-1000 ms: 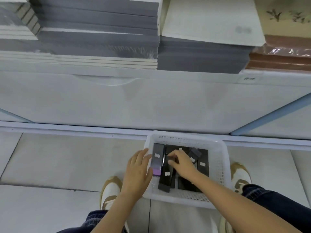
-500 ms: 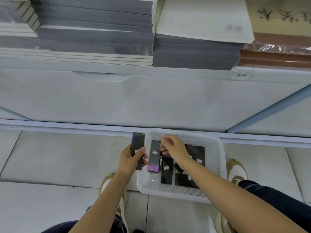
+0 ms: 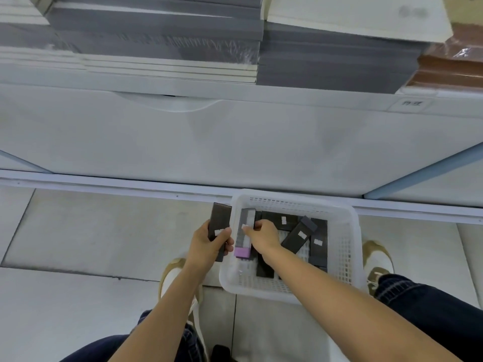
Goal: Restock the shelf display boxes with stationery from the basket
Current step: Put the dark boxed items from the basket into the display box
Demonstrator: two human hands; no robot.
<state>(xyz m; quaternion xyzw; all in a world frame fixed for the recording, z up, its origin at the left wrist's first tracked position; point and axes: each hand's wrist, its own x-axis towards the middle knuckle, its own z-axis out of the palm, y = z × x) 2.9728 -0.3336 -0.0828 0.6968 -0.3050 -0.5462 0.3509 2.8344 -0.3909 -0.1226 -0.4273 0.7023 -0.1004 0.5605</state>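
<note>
Your basket (image 3: pixel 350 244): white, lattice-holed walls. Your left hand (image 3: pixel 209 244) grips slim box (image 3: pixel 220 215): dark brown, white sticker. Your right hand (image 3: pixel 264 236) pinches purple-ended box (image 3: pixel 243 244): grey-white body. Your shoes (image 3: pixel 379 259): tan, white. Your jeans (image 3: pixel 418 291): dark blue.

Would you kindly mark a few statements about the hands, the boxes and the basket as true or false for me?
1. The left hand holds a dark box outside the basket. True.
2. The right hand is empty. False: its fingers grip the purple-ended box.
3. The basket stands on a shelf. False: it stands on the floor.
4. Other dark boxes lie inside the basket. True.
</note>
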